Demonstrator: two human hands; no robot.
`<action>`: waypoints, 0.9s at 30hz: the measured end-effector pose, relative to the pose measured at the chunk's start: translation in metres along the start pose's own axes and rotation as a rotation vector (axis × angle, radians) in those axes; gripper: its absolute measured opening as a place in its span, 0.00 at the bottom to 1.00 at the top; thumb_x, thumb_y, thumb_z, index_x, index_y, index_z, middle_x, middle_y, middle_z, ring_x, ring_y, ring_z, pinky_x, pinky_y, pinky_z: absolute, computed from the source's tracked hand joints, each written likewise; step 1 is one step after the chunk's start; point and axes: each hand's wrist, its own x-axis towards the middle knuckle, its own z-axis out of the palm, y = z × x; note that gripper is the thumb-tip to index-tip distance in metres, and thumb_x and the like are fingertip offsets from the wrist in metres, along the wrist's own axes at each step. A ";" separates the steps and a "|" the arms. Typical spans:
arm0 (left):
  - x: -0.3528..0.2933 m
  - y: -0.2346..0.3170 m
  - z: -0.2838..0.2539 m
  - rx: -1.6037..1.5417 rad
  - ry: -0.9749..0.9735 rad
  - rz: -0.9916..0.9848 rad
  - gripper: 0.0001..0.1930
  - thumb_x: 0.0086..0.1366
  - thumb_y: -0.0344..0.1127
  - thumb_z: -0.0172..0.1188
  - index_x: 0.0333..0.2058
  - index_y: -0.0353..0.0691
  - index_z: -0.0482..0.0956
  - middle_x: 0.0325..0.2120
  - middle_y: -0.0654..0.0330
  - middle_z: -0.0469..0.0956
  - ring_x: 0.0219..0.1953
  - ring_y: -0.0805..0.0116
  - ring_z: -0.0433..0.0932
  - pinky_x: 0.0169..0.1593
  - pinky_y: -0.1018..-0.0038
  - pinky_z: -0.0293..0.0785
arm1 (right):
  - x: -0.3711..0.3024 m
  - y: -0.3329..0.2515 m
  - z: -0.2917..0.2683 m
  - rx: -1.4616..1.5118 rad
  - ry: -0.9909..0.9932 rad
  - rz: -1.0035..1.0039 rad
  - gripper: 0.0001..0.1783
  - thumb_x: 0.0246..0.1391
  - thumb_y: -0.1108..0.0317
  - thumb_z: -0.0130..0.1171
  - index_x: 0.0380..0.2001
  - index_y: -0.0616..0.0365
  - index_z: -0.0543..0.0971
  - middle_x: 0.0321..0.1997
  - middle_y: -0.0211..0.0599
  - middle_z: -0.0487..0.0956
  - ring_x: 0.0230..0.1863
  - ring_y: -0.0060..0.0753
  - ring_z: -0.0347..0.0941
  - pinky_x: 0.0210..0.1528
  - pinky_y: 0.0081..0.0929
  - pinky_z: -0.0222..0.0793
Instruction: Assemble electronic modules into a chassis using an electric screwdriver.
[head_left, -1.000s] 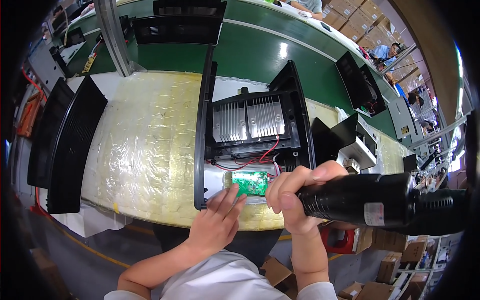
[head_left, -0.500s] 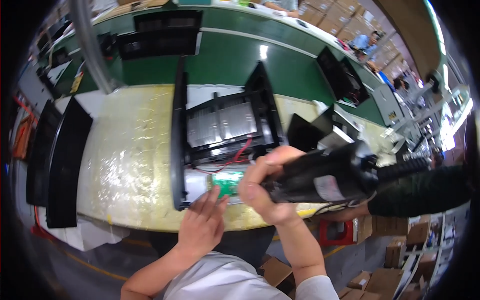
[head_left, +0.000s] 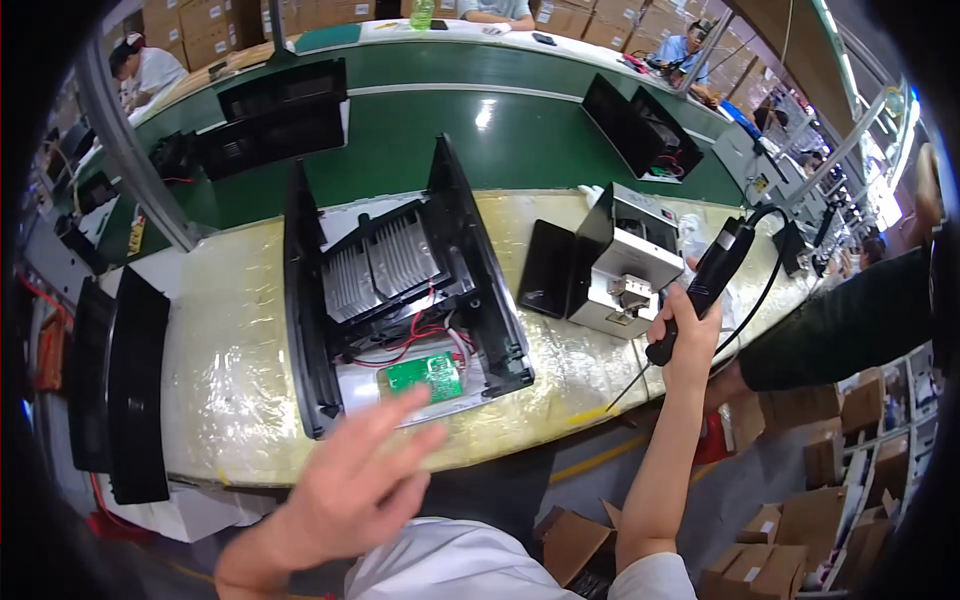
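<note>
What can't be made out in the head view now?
Head view:
Left hand: fingers blurred; whether they touch the green board is unclear.
Board's small parts: too small to tell apart; its underside is turned away.
Black tool: mid-grip hidden by the right hand.
Left forearm: cut off by the lower edge.

No legible text, the print on the cardboard boxes (head_left: 210,40) apparently too small and blurred.

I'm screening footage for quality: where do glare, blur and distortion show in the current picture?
Head view: glare marks the green surface and the film-covered yellow table; head view: the left hand looks softly blurred; head view: the table's front edge bows, and the corners fall to black.
</note>
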 end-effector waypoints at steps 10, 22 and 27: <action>0.098 -0.095 -0.009 0.525 -0.351 -0.328 0.60 0.50 0.42 0.75 0.74 0.39 0.44 0.71 0.36 0.49 0.71 0.35 0.55 0.71 0.50 0.59 | -0.014 0.059 0.017 -0.586 0.129 -0.408 0.33 0.53 0.77 0.67 0.63 0.61 0.70 0.54 0.40 0.75 0.55 0.34 0.73 0.58 0.33 0.68; 0.121 -0.113 0.007 0.585 -0.328 -0.343 0.68 0.43 0.49 0.79 0.75 0.47 0.39 0.65 0.34 0.55 0.64 0.33 0.63 0.66 0.49 0.63 | -0.065 0.047 0.123 0.193 -0.517 -0.060 0.38 0.57 0.69 0.52 0.70 0.65 0.59 0.72 0.48 0.62 0.72 0.41 0.59 0.72 0.38 0.55; 0.125 -0.107 0.008 0.587 -0.223 -0.208 0.69 0.37 0.51 0.81 0.74 0.46 0.44 0.60 0.36 0.63 0.60 0.33 0.67 0.63 0.49 0.66 | -0.064 0.051 0.129 0.360 -0.530 0.026 0.38 0.59 0.66 0.49 0.71 0.66 0.56 0.75 0.50 0.59 0.74 0.41 0.57 0.74 0.35 0.51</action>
